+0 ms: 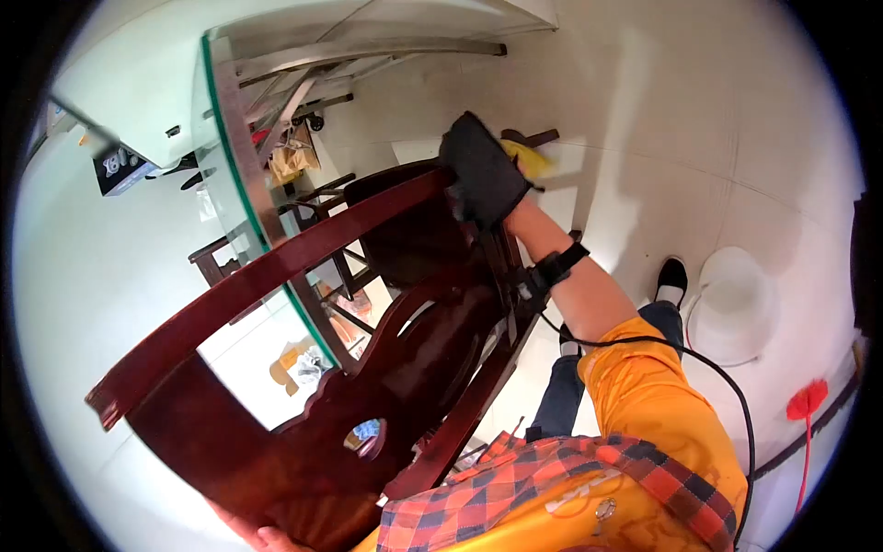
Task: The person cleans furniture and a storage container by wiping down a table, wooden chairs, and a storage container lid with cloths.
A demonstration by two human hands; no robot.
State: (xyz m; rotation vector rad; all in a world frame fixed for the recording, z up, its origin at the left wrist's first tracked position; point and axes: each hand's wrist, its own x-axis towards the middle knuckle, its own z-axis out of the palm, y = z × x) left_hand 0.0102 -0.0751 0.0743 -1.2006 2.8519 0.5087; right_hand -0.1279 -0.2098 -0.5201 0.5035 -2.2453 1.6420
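While the right hand (492,179), under black cloth (474,166), is at the far end of the wooden chair's (405,368) top rail (368,212), fingers hidden; can't tell if it's gripping. Left hand (267,538) cropped at chair's near edge, grip unclear. Chair sits tilted between hands; green-edged glass (230,152) left of right hand.

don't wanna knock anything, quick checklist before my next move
1. Right hand at far end of wooden rail: ok, in a dark covering.
2. Left hand grip: cannot tell, cut off by the lower edge.
3. Cable clear of rail: ok, it runs over the orange sleeve.
4. Black shoe well clear of white round object: not ok, close beside it.
5. Wooden furniture steady: cannot tell.
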